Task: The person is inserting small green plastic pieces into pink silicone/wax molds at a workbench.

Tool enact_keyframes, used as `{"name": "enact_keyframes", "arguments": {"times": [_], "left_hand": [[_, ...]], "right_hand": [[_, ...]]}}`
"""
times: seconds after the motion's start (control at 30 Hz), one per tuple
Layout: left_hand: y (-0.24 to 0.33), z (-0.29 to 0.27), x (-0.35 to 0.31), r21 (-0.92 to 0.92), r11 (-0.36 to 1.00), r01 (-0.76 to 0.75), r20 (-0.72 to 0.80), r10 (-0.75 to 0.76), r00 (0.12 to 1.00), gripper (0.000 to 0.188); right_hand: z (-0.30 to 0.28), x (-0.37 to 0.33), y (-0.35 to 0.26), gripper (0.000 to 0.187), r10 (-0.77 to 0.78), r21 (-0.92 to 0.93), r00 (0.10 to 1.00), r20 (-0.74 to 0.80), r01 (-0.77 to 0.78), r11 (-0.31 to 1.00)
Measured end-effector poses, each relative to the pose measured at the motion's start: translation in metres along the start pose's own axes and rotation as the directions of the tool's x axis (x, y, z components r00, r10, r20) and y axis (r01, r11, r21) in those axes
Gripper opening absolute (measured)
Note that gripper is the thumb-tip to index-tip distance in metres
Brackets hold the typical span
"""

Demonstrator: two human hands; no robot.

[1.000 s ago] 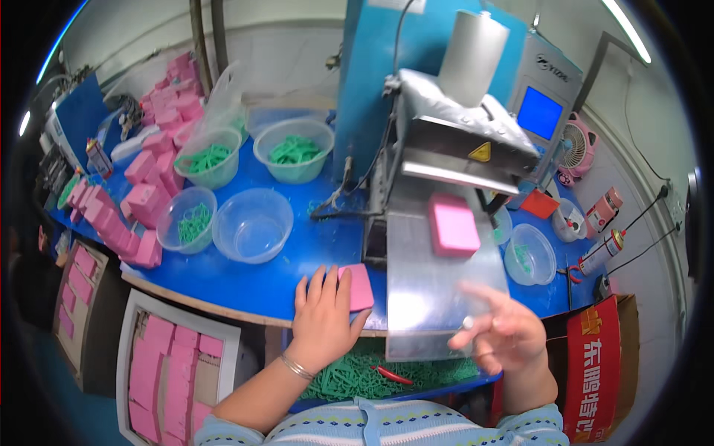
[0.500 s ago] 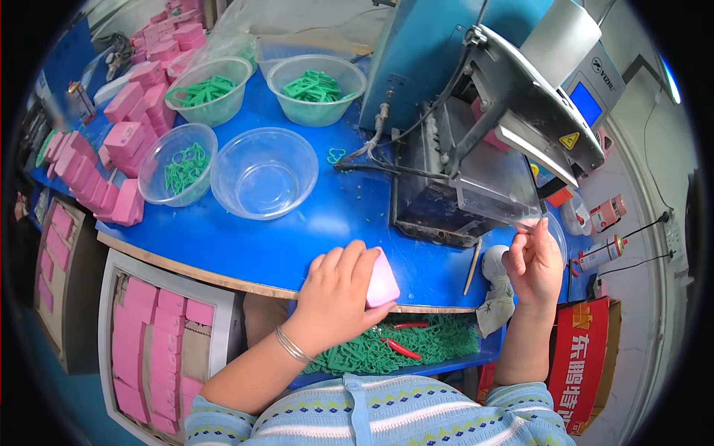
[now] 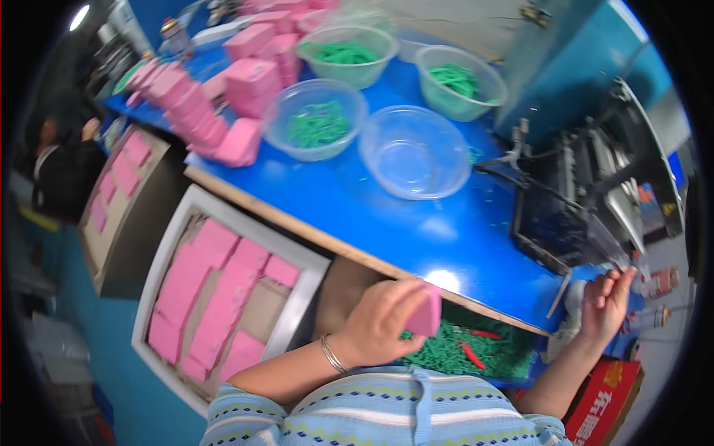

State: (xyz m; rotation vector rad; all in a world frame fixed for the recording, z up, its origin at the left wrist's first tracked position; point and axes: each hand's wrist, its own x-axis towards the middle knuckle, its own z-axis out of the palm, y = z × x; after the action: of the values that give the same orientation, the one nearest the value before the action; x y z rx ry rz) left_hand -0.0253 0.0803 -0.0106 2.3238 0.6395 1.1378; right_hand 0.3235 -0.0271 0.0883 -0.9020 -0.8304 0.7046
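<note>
My left hand (image 3: pixel 379 320) is wrapped round a pink block (image 3: pixel 425 312) with rounded edges, at the front edge of the blue table. On its wrist are thin metal bangles. Farther right, my right hand (image 3: pixel 606 305) is raised with curled fingers; the fingertips pinch the lower edge of a clear plastic guard (image 3: pixel 601 241) on the black press machine (image 3: pixel 550 223). That contact is small and slightly blurred. Below the table edge, between my hands, a bin of small green plastic pieces (image 3: pixel 454 357) holds red-handled tools (image 3: pixel 472 355).
A clear bowl (image 3: pixel 416 160) stands mid-table. Around it are bowls of green pieces (image 3: pixel 320 123). Stacked pink blocks (image 3: pixel 253 85) line the left. Below left, a grey-framed crate (image 3: pixel 167 267) holds pink blocks. A thin stick (image 3: pixel 558 296) lies near the machine. Another person's hand (image 3: pixel 91 128) shows far left.
The view has swung left, so the table and machine appear farther right. The pink block in my left hand has tilted and sits closer to me. My right hand stays at the guard.
</note>
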Motion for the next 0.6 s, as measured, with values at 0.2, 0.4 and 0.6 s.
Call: {"name": "enact_keyframes", "arguments": {"times": [0.2, 0.4, 0.6], "left_hand": [[-0.058, -0.068, -0.091, 0.4, 0.734, 0.548, -0.362, -0.423, 0.831, 0.07], [-0.076, -0.096, -0.148, 0.0, 0.412, 0.911, -0.27, -0.877, 0.397, 0.059], [-0.092, -0.082, -0.166, 0.256, 0.676, 0.691, -0.169, -0.673, 0.72, 0.022]], "right_hand": [[0.003, 0.003, -0.003, 0.032, 0.012, 0.019, 1.0, 0.022, -0.012, 1.0], [0.012, 0.004, 0.002, 0.031, 0.027, 0.033, 0.999, -0.035, -0.025, 0.999], [0.024, 0.009, 0.005, 0.031, 0.107, 0.104, 0.99, -0.094, -0.097, 0.99]]}}
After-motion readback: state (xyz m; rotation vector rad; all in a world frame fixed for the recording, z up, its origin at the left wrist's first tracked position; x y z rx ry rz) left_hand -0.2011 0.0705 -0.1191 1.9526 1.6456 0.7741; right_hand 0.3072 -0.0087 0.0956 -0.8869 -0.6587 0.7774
